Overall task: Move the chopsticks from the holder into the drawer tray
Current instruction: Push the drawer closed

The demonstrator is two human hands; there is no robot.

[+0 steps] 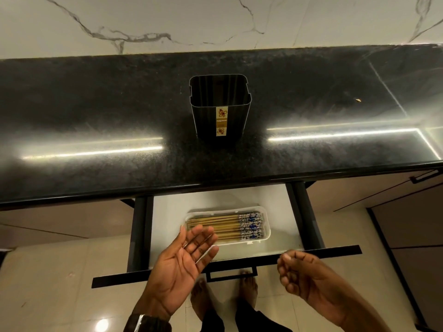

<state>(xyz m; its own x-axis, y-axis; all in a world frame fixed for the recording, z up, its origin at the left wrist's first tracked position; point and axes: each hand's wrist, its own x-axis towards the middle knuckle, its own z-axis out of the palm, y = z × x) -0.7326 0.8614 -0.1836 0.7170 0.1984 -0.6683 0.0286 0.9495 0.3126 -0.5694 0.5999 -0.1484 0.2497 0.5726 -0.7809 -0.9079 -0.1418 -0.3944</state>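
Black speckled countertop (96, 116) is seen across the view, and beneath it the drawer (215, 197) is pulled out so the tray can be reached from above. On the counter the dark holder (208, 125) is stood upright, with no sticks seen in it. Inside the drawer the chopsticks (225, 224) are laid flat in the white tray (267, 232), so the transfer is judged done. Left hand (184, 257) is spread palm-up over the tray's left end, nothing held; right hand (302, 274) is loosely curled above the drawer front, nothing pinched
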